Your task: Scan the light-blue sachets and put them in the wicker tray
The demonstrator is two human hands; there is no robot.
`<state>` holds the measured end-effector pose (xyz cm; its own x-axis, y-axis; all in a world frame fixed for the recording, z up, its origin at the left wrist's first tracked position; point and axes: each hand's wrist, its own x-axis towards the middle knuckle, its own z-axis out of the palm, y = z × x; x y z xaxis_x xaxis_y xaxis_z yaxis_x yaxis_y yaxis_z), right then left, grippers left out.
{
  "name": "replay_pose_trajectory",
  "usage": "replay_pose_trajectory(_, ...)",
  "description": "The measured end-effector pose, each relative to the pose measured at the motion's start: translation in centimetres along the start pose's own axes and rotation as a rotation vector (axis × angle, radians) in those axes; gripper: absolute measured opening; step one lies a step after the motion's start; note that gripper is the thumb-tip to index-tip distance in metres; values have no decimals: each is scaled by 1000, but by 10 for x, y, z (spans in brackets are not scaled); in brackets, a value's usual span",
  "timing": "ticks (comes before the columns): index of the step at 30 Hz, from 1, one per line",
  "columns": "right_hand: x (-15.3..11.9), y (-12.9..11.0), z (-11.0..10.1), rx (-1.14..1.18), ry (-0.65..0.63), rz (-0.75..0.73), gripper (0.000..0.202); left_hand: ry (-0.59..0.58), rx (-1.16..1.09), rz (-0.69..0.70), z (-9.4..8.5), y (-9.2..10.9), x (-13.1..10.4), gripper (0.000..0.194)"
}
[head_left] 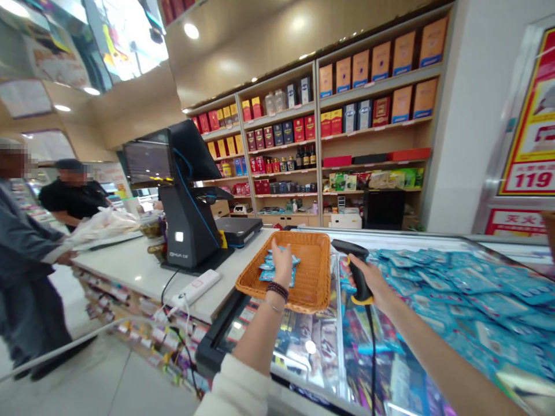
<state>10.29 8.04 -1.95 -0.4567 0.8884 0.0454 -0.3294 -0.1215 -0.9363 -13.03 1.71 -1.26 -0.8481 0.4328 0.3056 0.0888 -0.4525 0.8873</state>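
Blue packets (265,276) lie in a wicker basket (315,271) on a glass-topped freezer (303,355). The person's left hand (281,264) reaches in among them, fingers partly bent; whether it grips one cannot be told. To its right, the right hand (369,279) is wrapped around a corded scanner (359,276). Farther right, more blue packets (468,283) are heaped. On the left worktop (125,271) stand a till (182,225) and a power strip (197,288); boxes fill far shelves (281,143).
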Motion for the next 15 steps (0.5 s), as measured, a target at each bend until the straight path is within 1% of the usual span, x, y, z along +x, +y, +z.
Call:
replay_pose_trajectory(2,-7,-5,-18,-10,46,-23,29,-74,37,117,22,-3,-19,38)
replay_pose_trajectory(4,-15,-11,-39,-6,92,-43,31,-235,67,172,50,-11,-46,35)
replay_pose_trajectory(6,-24,-15,-60,17,132,-49,29,-419,70,142,77,-26,-76,32)
replay_pose_trajectory(8,-32,-17,-79,54,184,-37,27,-550,111,94,99,-45,-103,31)
replay_pose_trajectory(9,-35,-18,-87,72,217,-24,26,-594,155,75,107,-55,-114,33)
replay_pose_trajectory(11,-41,-17,-100,102,274,7,26,-646,286,65,115,-74,-129,39)
replay_pose_trajectory(13,-45,-17,-108,127,299,24,27,-677,437,99,117,-88,-136,48)
replay_pose_trajectory(15,-47,-15,-111,134,296,28,29,-700,572,171,116,-98,-139,57)
